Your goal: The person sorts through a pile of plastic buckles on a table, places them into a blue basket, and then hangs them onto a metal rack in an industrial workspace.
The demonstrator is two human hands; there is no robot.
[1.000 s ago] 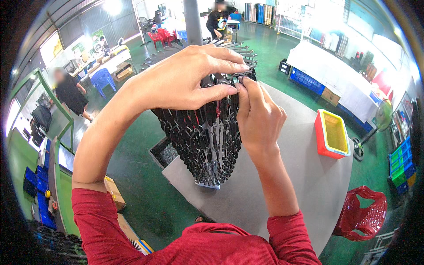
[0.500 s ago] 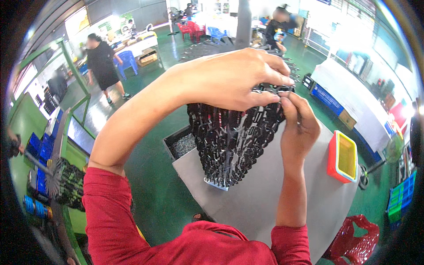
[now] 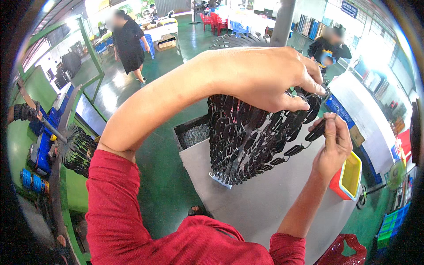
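Chains of linked black oval pieces (image 3: 238,132) hang in a dense bunch from a round rack with thin spokes (image 3: 238,40). My left hand (image 3: 278,79) reaches over the top of the bunch, its thumb and forefinger apart at the right side of the rack; some of its fingers are hidden. Lower and to the right, my right hand (image 3: 333,141) pinches a black oval piece (image 3: 316,130) between thumb and fingers. From that piece a strand (image 3: 293,150) slants down left to the bottom of the bunch, drawn away from the other strands.
Beneath the bunch is a grey tabletop (image 3: 229,201). An orange and yellow basket (image 3: 350,176) stands right, a dark tray of small metal parts (image 3: 194,134) left. A second loaded rack (image 3: 79,150) is at far left. One person (image 3: 128,42) walks; another (image 3: 329,46) is behind right.
My right hand has moved right and down from the rack's edge, drawing a strand outward. My left hand's thumb and forefinger have spread apart. The whole view has shifted a little.
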